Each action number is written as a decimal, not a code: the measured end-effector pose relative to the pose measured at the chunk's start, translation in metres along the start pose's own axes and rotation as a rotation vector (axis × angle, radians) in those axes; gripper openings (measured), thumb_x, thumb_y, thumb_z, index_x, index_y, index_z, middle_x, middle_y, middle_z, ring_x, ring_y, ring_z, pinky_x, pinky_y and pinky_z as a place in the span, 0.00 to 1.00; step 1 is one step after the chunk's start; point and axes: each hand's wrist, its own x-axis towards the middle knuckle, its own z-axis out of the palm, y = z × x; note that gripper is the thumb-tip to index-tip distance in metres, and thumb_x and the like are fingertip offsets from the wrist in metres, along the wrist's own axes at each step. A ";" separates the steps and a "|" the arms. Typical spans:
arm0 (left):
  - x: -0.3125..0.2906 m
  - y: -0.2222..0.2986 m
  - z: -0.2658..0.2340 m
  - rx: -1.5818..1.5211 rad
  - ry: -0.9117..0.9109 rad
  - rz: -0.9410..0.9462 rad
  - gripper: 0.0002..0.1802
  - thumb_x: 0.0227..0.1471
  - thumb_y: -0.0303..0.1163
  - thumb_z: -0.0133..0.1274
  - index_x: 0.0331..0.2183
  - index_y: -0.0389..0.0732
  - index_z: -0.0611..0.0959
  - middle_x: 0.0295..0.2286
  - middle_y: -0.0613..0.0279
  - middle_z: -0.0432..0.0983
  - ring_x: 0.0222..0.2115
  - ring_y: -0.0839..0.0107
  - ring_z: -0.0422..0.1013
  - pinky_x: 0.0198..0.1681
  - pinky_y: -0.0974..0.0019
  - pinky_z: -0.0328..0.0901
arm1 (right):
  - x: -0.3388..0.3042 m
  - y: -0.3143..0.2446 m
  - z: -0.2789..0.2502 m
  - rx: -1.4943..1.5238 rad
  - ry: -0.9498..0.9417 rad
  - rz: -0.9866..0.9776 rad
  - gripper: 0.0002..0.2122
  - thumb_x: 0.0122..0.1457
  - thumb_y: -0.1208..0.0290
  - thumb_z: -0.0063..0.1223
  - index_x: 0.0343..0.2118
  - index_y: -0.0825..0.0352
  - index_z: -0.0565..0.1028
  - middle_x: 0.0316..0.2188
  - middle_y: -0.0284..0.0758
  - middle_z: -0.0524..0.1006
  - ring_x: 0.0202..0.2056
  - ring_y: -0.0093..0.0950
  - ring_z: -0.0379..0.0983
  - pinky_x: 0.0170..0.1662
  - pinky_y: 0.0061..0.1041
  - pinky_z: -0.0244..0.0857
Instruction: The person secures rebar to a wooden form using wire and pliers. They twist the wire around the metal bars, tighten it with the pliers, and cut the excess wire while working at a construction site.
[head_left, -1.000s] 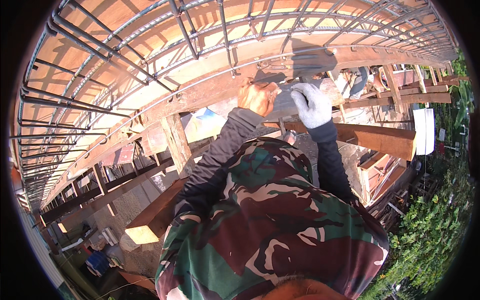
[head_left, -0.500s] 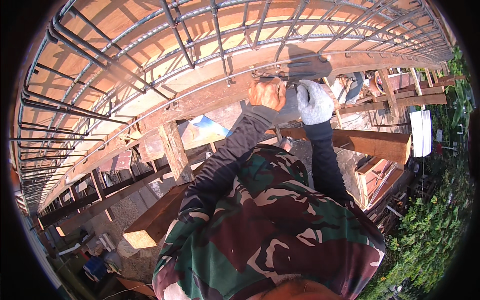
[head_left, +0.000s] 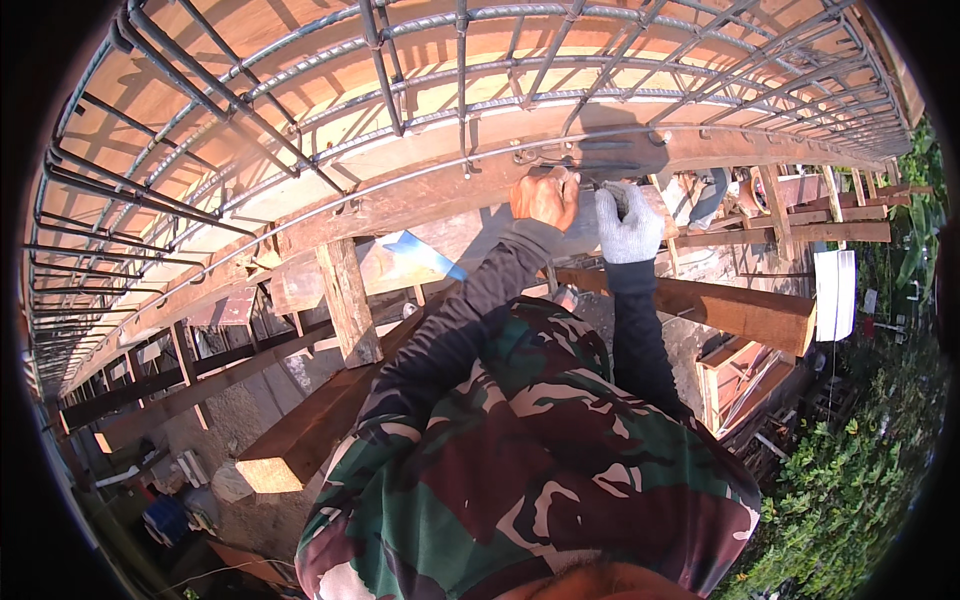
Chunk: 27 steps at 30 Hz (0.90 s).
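Closest to the camera is your camouflage shirt, with both dark sleeves reaching forward from it. Your left hand is bare and has shifted a little to the right along the beam over the last second; your gloved right hand has stayed on its right. The two are apart, with a narrow gap between their fingertips. Your left fingers are curled in, and I cannot tell whether they have closed on anything. The hollow between your right thumb and fingers shows more plainly than a second ago, but whether something thin is pinched there is too small to make out.

Just past your fingertips, the dark metal tool lies along the beam, where it also lay before, partly in your shadow. It looks set down rather than in use; I cannot tell whether a fingertip touches it. So, as I judge it, the change is slight: you have adjusted your fingers and are busy at much the same stretch, leaving the tool aside.

Beyond it, a thin rod follows the beam, and past that stands the rebar cage, its bars throwing shadows on the plywood. Far below, on your right, is foliage.
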 end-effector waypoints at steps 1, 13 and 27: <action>0.000 -0.005 0.001 -0.021 -0.024 0.013 0.15 0.50 0.42 0.55 0.31 0.41 0.84 0.17 0.45 0.73 0.20 0.46 0.72 0.26 0.52 0.65 | 0.003 0.001 -0.001 -0.018 0.027 -0.020 0.06 0.53 0.76 0.58 0.33 0.71 0.77 0.26 0.41 0.80 0.28 0.25 0.79 0.34 0.22 0.71; 0.002 -0.049 0.002 -0.056 -0.160 -0.118 0.13 0.48 0.39 0.55 0.32 0.39 0.82 0.23 0.42 0.76 0.28 0.42 0.72 0.33 0.48 0.66 | 0.063 0.046 0.046 -0.252 0.232 0.000 0.08 0.53 0.68 0.57 0.34 0.66 0.77 0.26 0.43 0.80 0.30 0.38 0.78 0.35 0.30 0.70; 0.006 -0.042 -0.001 -0.034 -0.098 0.011 0.16 0.49 0.33 0.54 0.41 0.38 0.81 0.35 0.42 0.77 0.35 0.46 0.73 0.40 0.54 0.67 | 0.045 0.065 0.076 -0.511 0.381 -0.136 0.07 0.55 0.66 0.53 0.34 0.63 0.77 0.28 0.38 0.80 0.30 0.36 0.78 0.34 0.31 0.71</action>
